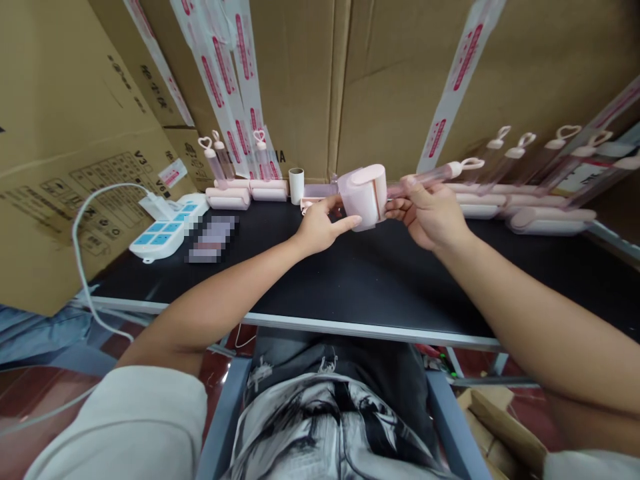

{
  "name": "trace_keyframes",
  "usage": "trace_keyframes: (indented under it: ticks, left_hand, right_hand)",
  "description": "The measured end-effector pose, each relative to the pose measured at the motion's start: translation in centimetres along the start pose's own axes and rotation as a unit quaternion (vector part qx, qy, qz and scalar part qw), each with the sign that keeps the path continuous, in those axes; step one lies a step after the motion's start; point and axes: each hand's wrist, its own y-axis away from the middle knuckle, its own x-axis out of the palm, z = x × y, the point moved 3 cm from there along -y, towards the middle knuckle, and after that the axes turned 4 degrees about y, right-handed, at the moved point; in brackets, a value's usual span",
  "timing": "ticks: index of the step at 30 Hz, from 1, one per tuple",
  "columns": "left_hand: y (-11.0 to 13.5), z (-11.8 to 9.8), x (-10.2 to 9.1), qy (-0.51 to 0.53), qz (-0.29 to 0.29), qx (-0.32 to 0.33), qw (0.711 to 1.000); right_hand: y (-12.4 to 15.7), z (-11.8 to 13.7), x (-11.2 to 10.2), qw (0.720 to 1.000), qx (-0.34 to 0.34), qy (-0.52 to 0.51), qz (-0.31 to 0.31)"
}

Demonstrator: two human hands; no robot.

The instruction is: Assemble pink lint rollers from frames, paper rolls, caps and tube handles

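Note:
I hold a pink lint roller above the black table [350, 280]. My left hand [320, 227] grips the pale pink roller head cover [365, 195] from the left, thumb and fingers curled around it. My right hand [427, 213] is closed on the translucent pink handle [435, 175], whose white heart-shaped loop end points right. The two hands are close together, just above the table's middle.
Cardboard boxes wall the back and left. More pink rollers [530, 217] lie along the back right, others [235, 193] stand at the back left beside a small cardboard tube [297, 185]. A white and blue power strip [165, 230] with a cable sits at left.

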Motion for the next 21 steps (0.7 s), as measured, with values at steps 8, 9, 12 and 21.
trace_keyframes:
  ticks: [8, 9, 12, 21]
  left_hand:
    - [-0.6, -2.6, 1.7, -0.255, 0.129, 0.009, 0.958]
    - [-1.0, -2.9, 2.3, -0.293, 0.149, 0.007, 0.944]
    - [-2.7, -3.4, 4.9, -0.375, 0.189, 0.034, 0.907]
    - [-8.2, -0.3, 9.7, -0.490, 0.169, 0.057, 0.853]
  right_hand:
    - [-3.7, 2.8, -5.8, 0.975, -0.078, -0.007, -0.207]
    - [-4.0, 2.9, -6.3, 0.972, -0.082, -0.003, -0.218]
    - [-4.5, 2.9, -6.9, 0.967, -0.091, 0.003, -0.238]
    - [-4.4, 2.6, -6.7, 0.971, -0.116, 0.005, -0.210]
